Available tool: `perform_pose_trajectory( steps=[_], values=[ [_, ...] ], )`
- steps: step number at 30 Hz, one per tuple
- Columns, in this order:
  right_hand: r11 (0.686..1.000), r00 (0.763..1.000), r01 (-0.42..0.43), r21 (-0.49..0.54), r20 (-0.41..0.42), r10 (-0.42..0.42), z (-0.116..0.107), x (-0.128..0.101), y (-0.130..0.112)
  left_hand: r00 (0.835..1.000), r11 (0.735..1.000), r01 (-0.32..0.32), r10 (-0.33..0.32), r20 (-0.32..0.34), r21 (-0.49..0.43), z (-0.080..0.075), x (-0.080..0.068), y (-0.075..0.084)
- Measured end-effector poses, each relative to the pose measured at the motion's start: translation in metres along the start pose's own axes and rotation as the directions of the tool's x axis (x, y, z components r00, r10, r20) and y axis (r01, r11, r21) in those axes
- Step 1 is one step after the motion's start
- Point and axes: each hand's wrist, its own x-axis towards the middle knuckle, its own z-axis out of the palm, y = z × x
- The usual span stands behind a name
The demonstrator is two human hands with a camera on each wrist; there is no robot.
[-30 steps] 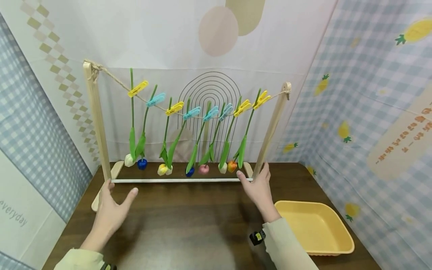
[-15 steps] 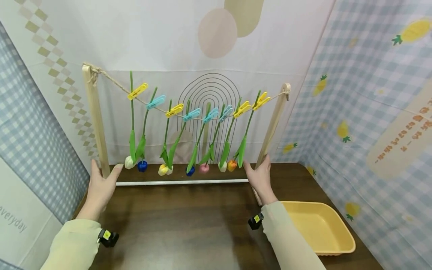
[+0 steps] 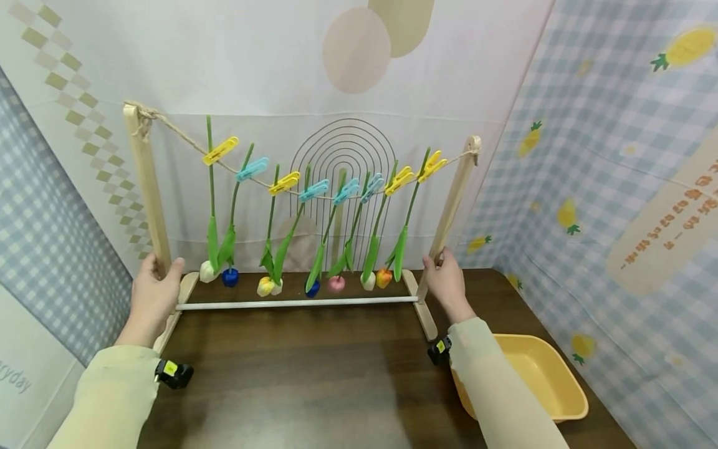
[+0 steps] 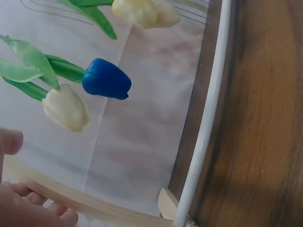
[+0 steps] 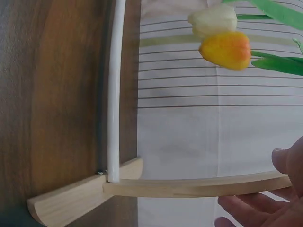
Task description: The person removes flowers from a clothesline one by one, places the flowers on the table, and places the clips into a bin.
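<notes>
A wooden rack stands on the table, its two posts joined by a sagging twine above and a white rod below. Several artificial tulips hang upside down from the twine in yellow clothespins and blue clothespins. Among their blooms are a blue tulip and an orange tulip. My left hand is round the lower left post, fingers behind it, thumb on the inner side. Lower on the right post, my right hand holds it between thumb and fingers.
A yellow plastic basin stands at the right of the dark wooden table, partly behind my right sleeve. Printed cloth hangs at the back and on both sides. The rack's wooden feet rest on the tabletop.
The left hand has risen from the rack's foot to the left post. My right hand has shifted outward and up onto the right post. Rack and tulips have moved slightly left in view.
</notes>
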Motion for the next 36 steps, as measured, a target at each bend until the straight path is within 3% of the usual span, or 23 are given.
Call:
perform_pose_trajectory(
  steps=[4,9,16,24,30,36],
  values=[
    [0.999,1.0,-0.008,-0.051,-0.011,0.008,-0.004,0.004,-0.001,1.0,0.999,0.022,-0.022,-0.01,0.027,-0.002,0.003,0.004],
    [0.993,1.0,-0.004,-0.122,-0.018,0.001,-0.005,0.007,-0.001,1.0,0.999,0.0,0.0,-0.01,0.045,-0.002,0.006,0.003],
    [0.979,0.999,0.013,-0.205,0.041,-0.004,-0.01,0.008,-0.002,1.0,1.0,-0.007,0.007,0.01,0.0,-0.008,0.009,-0.001],
    [0.974,0.992,-0.001,-0.224,0.123,0.029,-0.019,0.006,-0.007,0.998,0.997,-0.065,0.066,-0.012,0.045,-0.014,0.017,-0.007],
    [0.962,0.992,0.012,-0.272,0.128,0.024,-0.024,-0.004,-0.009,0.993,0.981,-0.12,0.122,-0.001,0.15,-0.023,0.015,-0.017],
    [0.965,0.988,-0.016,-0.263,0.144,0.055,-0.025,-0.017,-0.01,0.992,0.978,-0.128,0.129,0.009,0.165,-0.033,0.006,-0.024]
  ],
)
